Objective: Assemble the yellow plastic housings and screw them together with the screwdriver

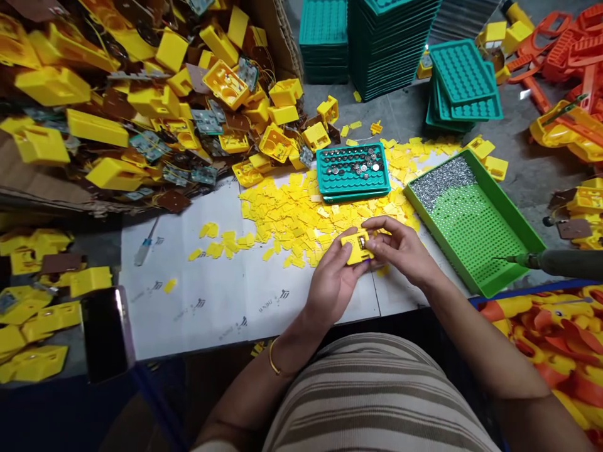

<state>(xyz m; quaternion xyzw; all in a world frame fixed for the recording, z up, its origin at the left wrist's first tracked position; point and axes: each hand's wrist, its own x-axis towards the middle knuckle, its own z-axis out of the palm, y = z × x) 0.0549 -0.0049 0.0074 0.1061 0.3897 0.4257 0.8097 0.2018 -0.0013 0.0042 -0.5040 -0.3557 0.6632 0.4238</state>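
Note:
My left hand (330, 279) is closed around a small yellow plastic housing (352, 248), its thumb lying on the near left side. A dark opening with something metallic in it shows on the housing's right part. My right hand (400, 251) reaches in from the right, thumb and fingers pinched at that opening; whatever they hold is hidden. Just beyond my hands spreads a heap of flat yellow plastic pieces (287, 213). Behind it sits a teal tray (353, 185) with several button cells (362, 168) in its pockets.
A green perforated basket (485, 232) holding small screws (445, 182) stands right, with a screwdriver bit (509, 258) over it. Back left is a cardboard box (282, 31) of yellow housings. Teal tray stacks (391, 50) rise behind. A phone (107, 333) lies left; orange parts (570, 56) lie far right.

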